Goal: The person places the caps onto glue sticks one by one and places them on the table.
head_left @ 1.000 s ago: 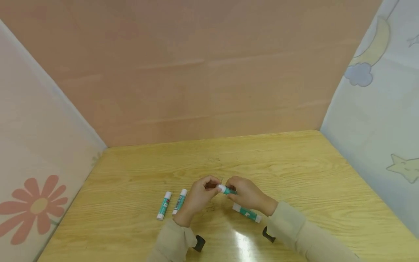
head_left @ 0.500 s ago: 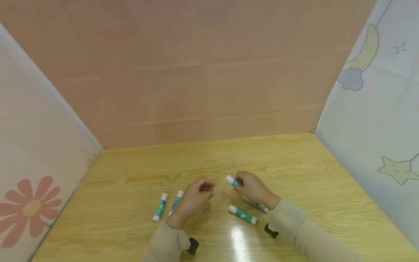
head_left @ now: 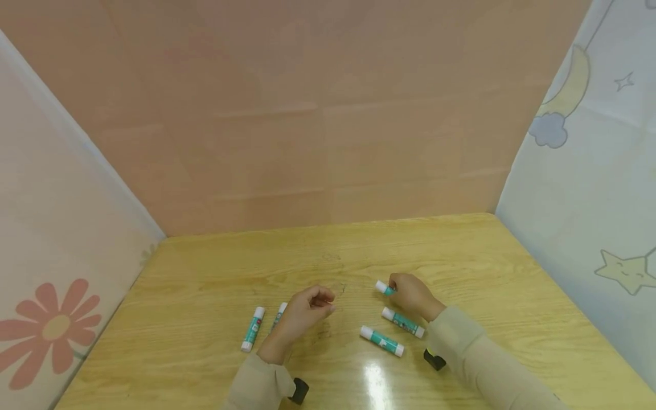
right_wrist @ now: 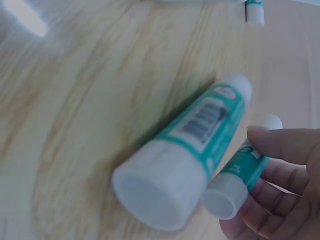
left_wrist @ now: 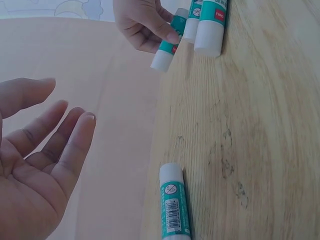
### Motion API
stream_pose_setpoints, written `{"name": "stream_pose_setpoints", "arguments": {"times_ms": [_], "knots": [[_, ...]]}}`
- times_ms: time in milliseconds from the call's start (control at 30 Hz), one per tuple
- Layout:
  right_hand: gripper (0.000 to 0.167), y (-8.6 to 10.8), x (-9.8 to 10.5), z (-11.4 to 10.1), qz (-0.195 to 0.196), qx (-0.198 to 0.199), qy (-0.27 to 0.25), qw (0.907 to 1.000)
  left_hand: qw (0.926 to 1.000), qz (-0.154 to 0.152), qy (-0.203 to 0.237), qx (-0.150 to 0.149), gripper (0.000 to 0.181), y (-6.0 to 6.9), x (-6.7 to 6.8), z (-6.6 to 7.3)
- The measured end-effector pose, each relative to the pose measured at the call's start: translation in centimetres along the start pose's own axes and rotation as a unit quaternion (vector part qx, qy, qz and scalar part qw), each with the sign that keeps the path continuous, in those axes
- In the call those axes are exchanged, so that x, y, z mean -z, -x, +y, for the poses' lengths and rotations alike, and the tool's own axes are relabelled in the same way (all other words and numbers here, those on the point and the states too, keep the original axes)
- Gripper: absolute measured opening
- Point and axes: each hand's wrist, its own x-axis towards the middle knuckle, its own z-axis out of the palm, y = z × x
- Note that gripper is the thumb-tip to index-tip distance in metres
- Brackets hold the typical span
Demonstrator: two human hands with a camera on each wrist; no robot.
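Note:
My right hand (head_left: 414, 296) pinches a green glue stick with white ends (head_left: 384, 288) between thumb and fingers, at or just above the table. Close by lie two similar glue sticks, a nearer one (head_left: 381, 341) and one beside the wrist (head_left: 403, 323). In the right wrist view the held glue stick (right_wrist: 244, 169) is next to a larger-looking lying one (right_wrist: 185, 155). My left hand (head_left: 301, 314) hovers with nothing in it, its fingers relaxed and apart in the left wrist view. A glue stick (head_left: 280, 313) lies partly hidden behind it, with another (head_left: 253, 328) further left.
The wooden table (head_left: 205, 267) ends at an orange-brown backdrop (head_left: 328, 142). Pale printed panels stand at the left (head_left: 102, 228) and right (head_left: 574, 193). A light reflection shines near the table's front.
Both hands were together at one glue stick. The left hand has let go, and the right hand has carried the stick to the right, then lowered it behind the two lying sticks.

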Motion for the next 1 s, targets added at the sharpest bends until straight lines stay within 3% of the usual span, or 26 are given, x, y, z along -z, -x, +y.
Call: {"name": "stream_pose_setpoints", "arguments": {"times_ms": [167, 233, 467, 667, 833, 1000], "knots": [[0.010, -0.1, -0.2, 0.3, -0.014, -0.008, -0.019, 0.9997, 0.9999, -0.005, -0.012, 0.004, 0.018, 0.0, 0.1, -0.7], [0.010, -0.1, -0.4, 0.3, -0.016, -0.005, -0.023, 0.9996, 0.9999, -0.008, -0.015, -0.001, 0.019, -0.2, 0.2, -1.7], [0.014, -0.4, -1.1, 1.0, -0.030, -0.007, -0.044, 0.9986, 0.9991, -0.011, -0.037, -0.020, 0.019, -0.2, 0.5, -2.1], [0.013, -1.3, -1.6, 2.1, -0.037, -0.010, -0.091, 0.9951, 0.9971, 0.004, -0.066, -0.038, 0.019, -0.6, 0.9, -2.1], [0.016, -1.6, -1.7, 2.5, -0.043, -0.002, -0.089, 0.9951, 0.9959, 0.009, -0.085, -0.031, 0.022, -0.7, 1.2, -2.4], [0.017, -1.2, -1.9, 2.2, -0.035, -0.001, -0.103, 0.9940, 0.9874, 0.015, -0.155, -0.025, 0.025, -0.4, 1.3, -2.9]]}}
